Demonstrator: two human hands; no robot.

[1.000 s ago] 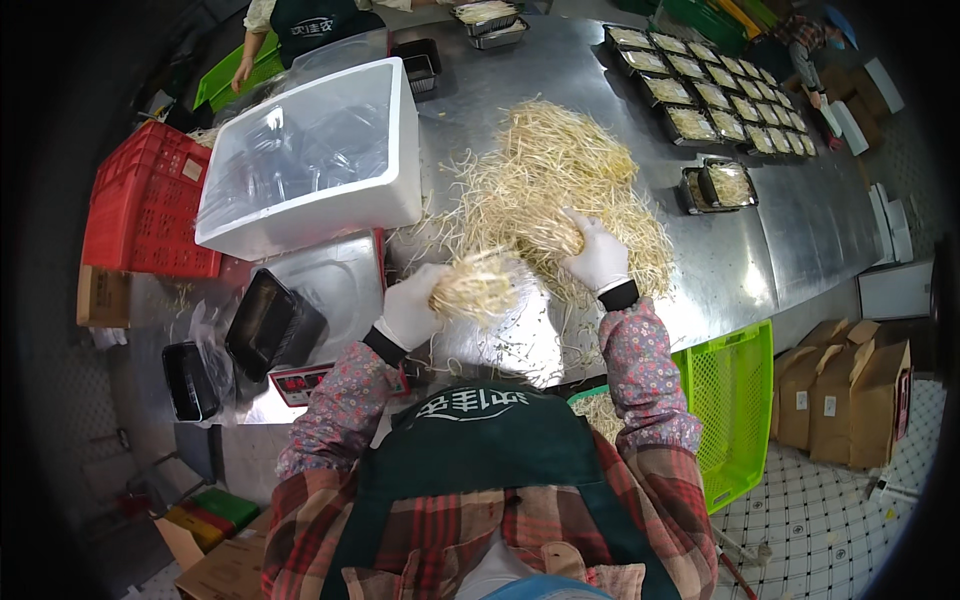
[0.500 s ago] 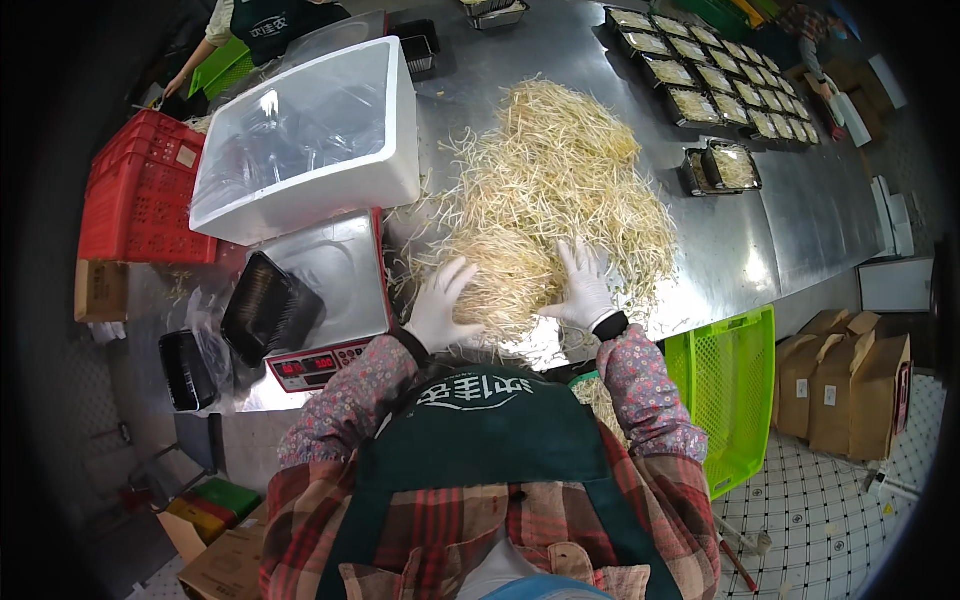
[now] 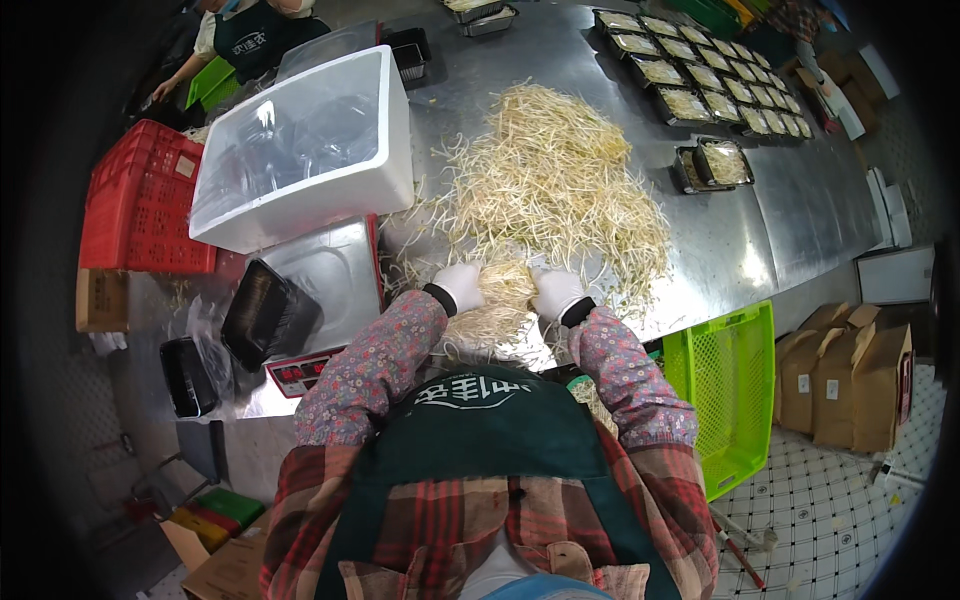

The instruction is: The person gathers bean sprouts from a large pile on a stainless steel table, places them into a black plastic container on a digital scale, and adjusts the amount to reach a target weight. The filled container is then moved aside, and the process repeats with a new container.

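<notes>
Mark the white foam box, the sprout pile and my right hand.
White foam box (image 3: 320, 205): head view, on its front wall.
Sprout pile (image 3: 550, 180): head view, middle of the heap.
Right hand (image 3: 557, 293): head view, middle of the glove.

White lettering (image 3: 465, 393) above a curved line crosses the bib of the wearer's dark green apron (image 3: 490, 440); similar white lettering marks a co-worker's apron (image 3: 275, 50). Red digits (image 3: 293, 374) on the digital scale (image 3: 335, 262) are too small to read. Pale labels (image 3: 832, 388), illegible, sit on brown paper bags (image 3: 835, 422) and the red plastic crate (image 3: 150, 225).
</notes>
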